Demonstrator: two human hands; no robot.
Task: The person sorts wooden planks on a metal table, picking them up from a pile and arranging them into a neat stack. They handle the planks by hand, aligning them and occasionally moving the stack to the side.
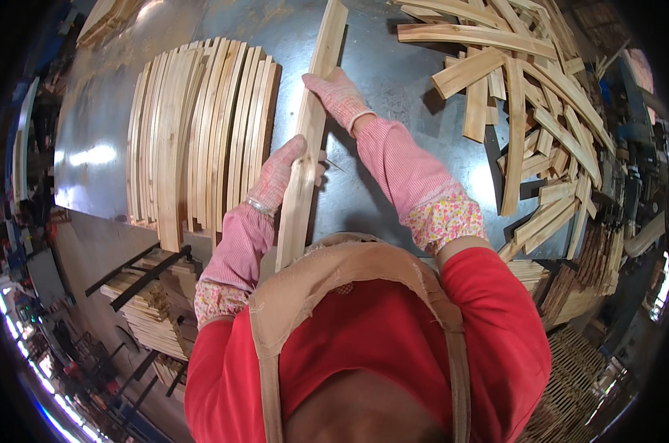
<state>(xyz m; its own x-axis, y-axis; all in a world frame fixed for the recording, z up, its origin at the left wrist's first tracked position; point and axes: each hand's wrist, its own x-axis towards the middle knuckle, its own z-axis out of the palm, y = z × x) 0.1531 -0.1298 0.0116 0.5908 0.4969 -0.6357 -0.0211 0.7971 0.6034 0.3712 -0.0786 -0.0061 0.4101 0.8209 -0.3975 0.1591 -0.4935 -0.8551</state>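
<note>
A long pale wooden slat [302, 173] is held lengthwise in front of me, its near end close to my apron and its far end out over the metal table. My left hand [278, 171], in a pink knit glove, is closed round the slat's nearer part, with fingertips showing past its right edge. Farther up, my right hand [338, 97], gloved alike, grips the slat from its right side, thumb on top and the other fingers partly hidden. To the left of my left hand stands a row of similar slats [194, 125] packed side by side.
A loose heap of wooden pieces [526, 96] covers the table's right side. The metal table [371, 184] has its near edge by my waist. Below it at left, stacked slats [153, 317] rest by dark metal bars [149, 279]. More wood stacks [571, 369] stand at lower right.
</note>
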